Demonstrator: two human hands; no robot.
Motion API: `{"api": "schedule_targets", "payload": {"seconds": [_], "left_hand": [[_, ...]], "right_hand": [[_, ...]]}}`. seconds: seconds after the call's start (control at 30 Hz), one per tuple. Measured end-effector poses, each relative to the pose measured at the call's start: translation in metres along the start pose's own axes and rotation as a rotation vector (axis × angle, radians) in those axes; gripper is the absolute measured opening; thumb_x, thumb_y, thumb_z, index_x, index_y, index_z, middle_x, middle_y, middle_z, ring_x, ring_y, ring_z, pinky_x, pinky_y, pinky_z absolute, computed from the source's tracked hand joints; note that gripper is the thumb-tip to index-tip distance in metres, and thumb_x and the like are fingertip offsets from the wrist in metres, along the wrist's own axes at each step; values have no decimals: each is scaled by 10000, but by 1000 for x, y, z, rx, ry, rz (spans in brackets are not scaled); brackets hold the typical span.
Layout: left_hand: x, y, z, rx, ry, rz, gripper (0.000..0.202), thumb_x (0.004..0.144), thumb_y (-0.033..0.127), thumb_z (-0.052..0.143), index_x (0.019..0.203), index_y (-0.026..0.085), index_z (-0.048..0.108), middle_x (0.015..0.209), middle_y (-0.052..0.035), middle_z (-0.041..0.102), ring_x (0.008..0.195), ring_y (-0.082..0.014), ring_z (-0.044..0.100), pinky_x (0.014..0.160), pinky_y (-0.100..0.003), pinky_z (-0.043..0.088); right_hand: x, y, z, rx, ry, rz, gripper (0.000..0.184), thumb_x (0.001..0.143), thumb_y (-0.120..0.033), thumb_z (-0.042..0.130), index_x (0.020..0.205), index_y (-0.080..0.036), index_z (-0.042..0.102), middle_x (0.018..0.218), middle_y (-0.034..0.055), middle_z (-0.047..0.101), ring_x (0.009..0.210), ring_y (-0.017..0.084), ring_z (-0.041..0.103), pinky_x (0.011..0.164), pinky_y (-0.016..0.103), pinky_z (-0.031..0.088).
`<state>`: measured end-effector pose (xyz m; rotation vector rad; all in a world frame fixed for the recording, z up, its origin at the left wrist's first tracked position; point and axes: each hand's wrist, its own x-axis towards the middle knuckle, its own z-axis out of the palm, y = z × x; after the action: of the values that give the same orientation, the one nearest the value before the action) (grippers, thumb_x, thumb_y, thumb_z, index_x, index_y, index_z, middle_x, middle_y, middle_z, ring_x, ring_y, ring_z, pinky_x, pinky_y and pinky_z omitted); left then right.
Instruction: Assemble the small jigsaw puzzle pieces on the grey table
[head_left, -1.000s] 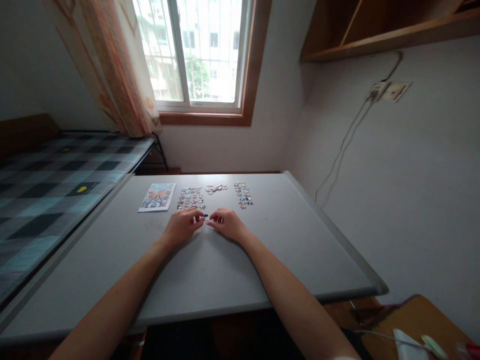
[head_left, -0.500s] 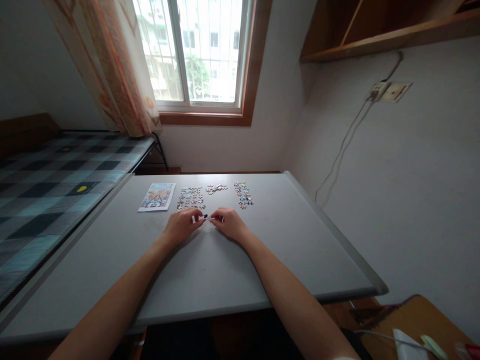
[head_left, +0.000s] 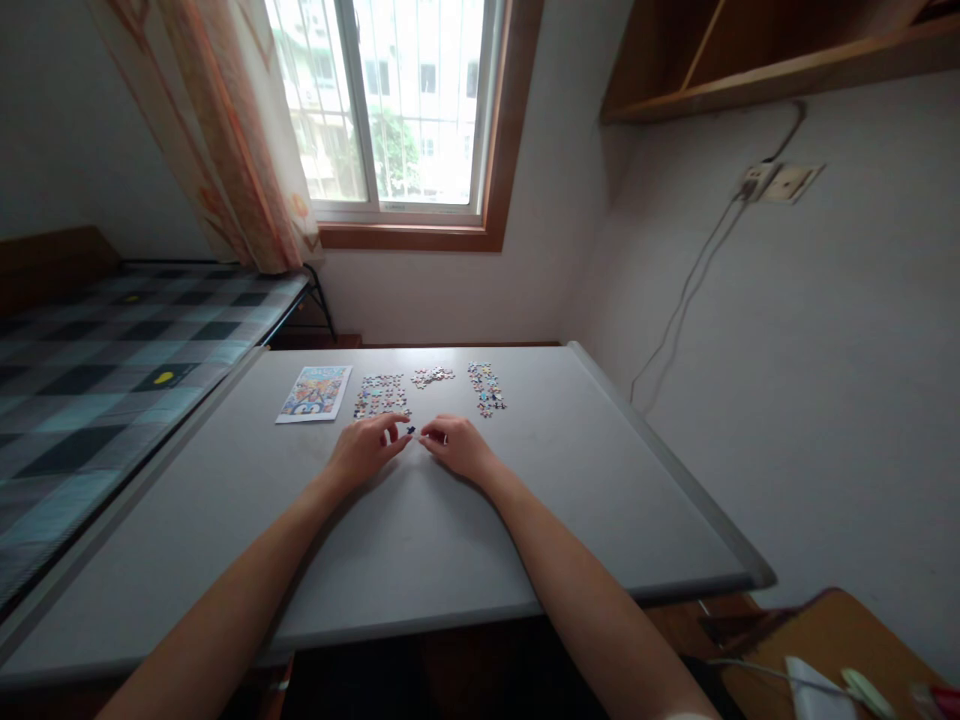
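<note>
My left hand (head_left: 365, 449) rests on the grey table (head_left: 420, 520), its fingertips pinched on a small dark puzzle piece (head_left: 410, 431). My right hand (head_left: 456, 446) lies just right of it with fingers curled and tips pinched together close to that piece; whether it holds a piece too I cannot make out. Beyond the hands lie three groups of loose puzzle pieces: a square patch (head_left: 382, 396), a small cluster (head_left: 433, 376) and a strip (head_left: 486, 389). A colourful reference picture (head_left: 316, 392) lies to their left.
A bed with a checked cover (head_left: 97, 370) runs along the table's left edge. A window and curtain (head_left: 247, 140) stand behind. A wooden stool or chair with a cable and small items (head_left: 817, 650) sits at the lower right. A wall with a socket (head_left: 780, 182) is at the right.
Both hands shifted very slightly farther from me on the table; the small piece stays between the fingertips. Nothing else moved.
</note>
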<state>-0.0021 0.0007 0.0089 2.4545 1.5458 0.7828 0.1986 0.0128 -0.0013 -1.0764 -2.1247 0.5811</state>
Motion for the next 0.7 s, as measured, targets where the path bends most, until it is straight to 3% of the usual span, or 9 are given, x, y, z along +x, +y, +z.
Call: {"api": "schedule_targets", "payload": {"seconds": [0.7], "left_hand": [[0, 0, 1, -2, -13, 17, 219, 832, 390, 553, 951, 235, 652, 735, 27, 663, 594, -111, 571, 589, -221, 401]], "right_hand": [[0, 0, 1, 10, 14, -8, 131, 824, -210, 595, 846, -157, 713, 748, 26, 638, 653, 102, 535, 668, 218, 417]]}}
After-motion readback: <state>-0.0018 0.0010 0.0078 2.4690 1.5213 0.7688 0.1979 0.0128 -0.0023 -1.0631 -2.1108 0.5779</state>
